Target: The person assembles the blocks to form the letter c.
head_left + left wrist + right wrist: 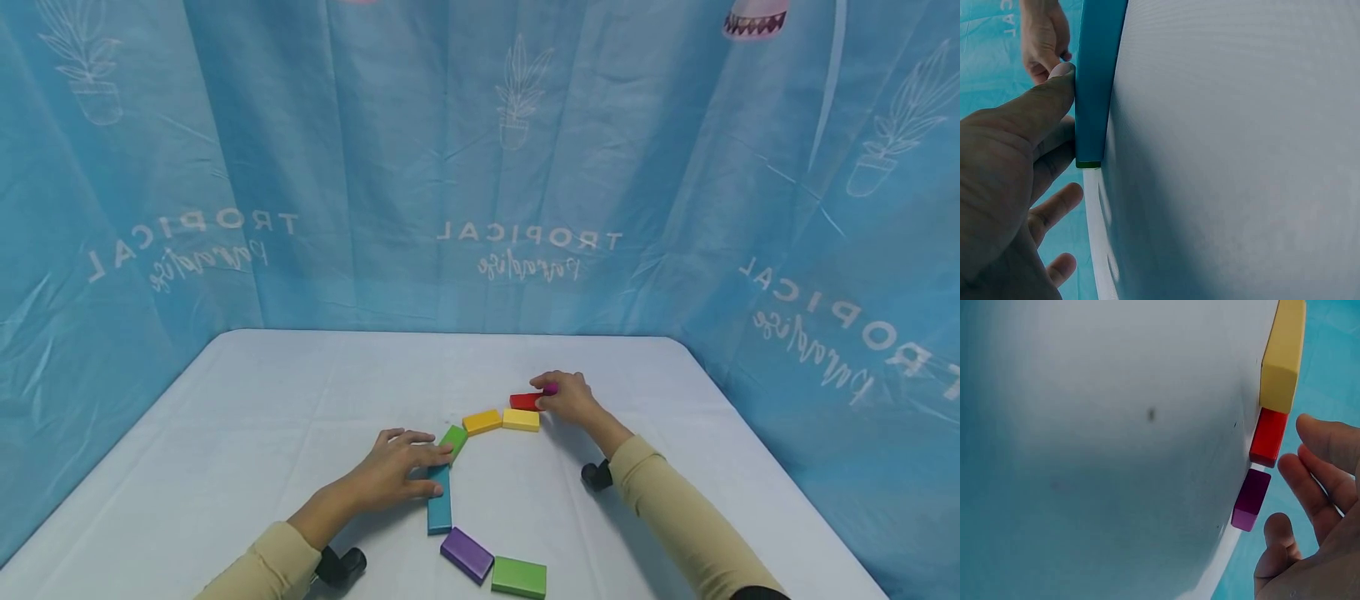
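Here's the big white table with rounded far corners (337,375), and what a backdrop it has: a creased, sky-blue hanging curtain (390,183), rising behind the table's far edge and running down its left and right sides! Mirror-reversed white lettering, "TROPICAL Paradise" (528,235), shows beyond the table on all three sides, with white line-drawn potted plants (513,133) high above it. Up past the table's far right corner, a pink printed shape with a dark zigzag band (755,21)! Soft shadows lie across the table, and bright creases gleam to its left.
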Demonstrator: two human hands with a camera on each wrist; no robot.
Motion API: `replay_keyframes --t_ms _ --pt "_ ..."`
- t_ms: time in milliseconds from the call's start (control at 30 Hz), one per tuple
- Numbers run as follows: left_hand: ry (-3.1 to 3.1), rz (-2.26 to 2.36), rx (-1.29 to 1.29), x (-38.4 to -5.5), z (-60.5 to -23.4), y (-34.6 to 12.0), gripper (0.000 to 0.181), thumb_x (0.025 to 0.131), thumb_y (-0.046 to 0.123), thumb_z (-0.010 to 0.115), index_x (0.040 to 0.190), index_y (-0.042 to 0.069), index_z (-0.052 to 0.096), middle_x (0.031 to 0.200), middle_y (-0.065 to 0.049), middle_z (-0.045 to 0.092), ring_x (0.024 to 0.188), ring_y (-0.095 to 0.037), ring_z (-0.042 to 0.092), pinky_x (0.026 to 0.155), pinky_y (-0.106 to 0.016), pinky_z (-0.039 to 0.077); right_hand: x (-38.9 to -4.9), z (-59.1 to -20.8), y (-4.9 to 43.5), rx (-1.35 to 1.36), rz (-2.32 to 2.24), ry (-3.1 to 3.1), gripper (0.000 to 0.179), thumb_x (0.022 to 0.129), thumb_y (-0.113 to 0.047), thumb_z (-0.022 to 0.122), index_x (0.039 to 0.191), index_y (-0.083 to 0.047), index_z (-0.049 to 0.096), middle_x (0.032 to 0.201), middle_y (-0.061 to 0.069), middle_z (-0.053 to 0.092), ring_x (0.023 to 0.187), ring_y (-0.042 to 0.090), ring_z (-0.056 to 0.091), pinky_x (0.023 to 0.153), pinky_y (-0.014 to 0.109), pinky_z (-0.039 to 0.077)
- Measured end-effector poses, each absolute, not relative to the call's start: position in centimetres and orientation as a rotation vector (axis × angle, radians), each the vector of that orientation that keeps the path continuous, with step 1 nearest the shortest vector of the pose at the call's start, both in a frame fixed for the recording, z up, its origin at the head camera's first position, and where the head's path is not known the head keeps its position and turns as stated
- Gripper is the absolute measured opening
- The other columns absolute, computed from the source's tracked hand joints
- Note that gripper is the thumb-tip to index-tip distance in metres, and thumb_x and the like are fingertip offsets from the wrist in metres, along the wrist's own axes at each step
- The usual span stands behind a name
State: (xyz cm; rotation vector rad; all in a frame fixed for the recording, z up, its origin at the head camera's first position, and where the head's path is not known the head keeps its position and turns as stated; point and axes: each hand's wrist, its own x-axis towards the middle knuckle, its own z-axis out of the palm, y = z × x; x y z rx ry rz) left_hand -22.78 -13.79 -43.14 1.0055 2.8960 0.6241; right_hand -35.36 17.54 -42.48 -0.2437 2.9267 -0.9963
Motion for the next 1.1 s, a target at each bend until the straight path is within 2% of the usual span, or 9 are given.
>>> replay_keyframes --t_ms 367,867,1100 --pt "2.895 0.635 1.012 -22.74 -43.00 -13.74 0.055 0.085 0.041 0.070 0.132 0.014 0.060 0.135 0.004 0.056 0.128 -0.030 0.043 0.103 -0.062 0.020 -36.20 -42.62 17.81 -0.259 -0.890 2.913 0.036 0.082 -0.009 0.073 0.116 -0.019 0.070 0.117 0.005 0.062 0.110 0.028 0.041 0.085 0.044 0.043" --pt "2.892 0.628 1.017 -22.56 -42.86 -13.77 0.054 0.086 0.040 0.070 0.132 0.015 0.060 0.136 0.004 0.055 0.128 -0.029 0.043 0.103 -0.061 0.019 -36.34 -42.89 17.85 -0.244 -0.830 2.874 0.039 0.079 -0.010 0.076 0.115 -0.021 0.071 0.111 0.003 0.062 0.107 0.025 0.042 0.085 0.043 0.044" --pt "2.898 0.614 1.018 -22.56 -42.74 -13.76 0.054 0.086 0.041 0.069 0.132 0.014 0.060 0.136 0.003 0.055 0.128 -0.030 0.043 0.103 -0.062 0.020 -36.47 -43.01 17.93 -0.230 -0.832 2.865 0.039 0.078 -0.011 0.077 0.115 -0.023 0.071 0.114 0.004 0.059 0.110 0.026 0.042 0.086 0.045 0.045"
